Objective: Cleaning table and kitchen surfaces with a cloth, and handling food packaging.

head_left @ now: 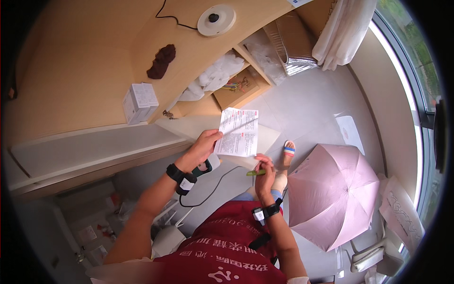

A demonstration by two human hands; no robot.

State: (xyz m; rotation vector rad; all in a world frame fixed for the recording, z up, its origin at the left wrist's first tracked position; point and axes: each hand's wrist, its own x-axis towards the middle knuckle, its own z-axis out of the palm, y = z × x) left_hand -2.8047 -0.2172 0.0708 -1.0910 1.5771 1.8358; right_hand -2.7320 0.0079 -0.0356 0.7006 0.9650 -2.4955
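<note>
In my left hand (203, 147), thumb on top, is the left edge of a white printed sheet (237, 133) with a crease across it and small red marks among its text. The sheet is tilted in front of my body. My right hand (265, 175) is just below its lower right corner, with a slim green pen-like tool (255, 173) in its grip. Its fingertips are close to the paper's edge; I cannot tell whether they touch it. Both wrists wear black straps with small devices.
Ahead is a wooden counter (106, 46) with a white kettle base (216, 20), a dark scrunchie (161, 61) and a white box (140, 103). Beneath are shelves with white plastic bags (220, 71) and a cardboard box (236, 88). An open pink umbrella (333, 195) stands on the floor at right.
</note>
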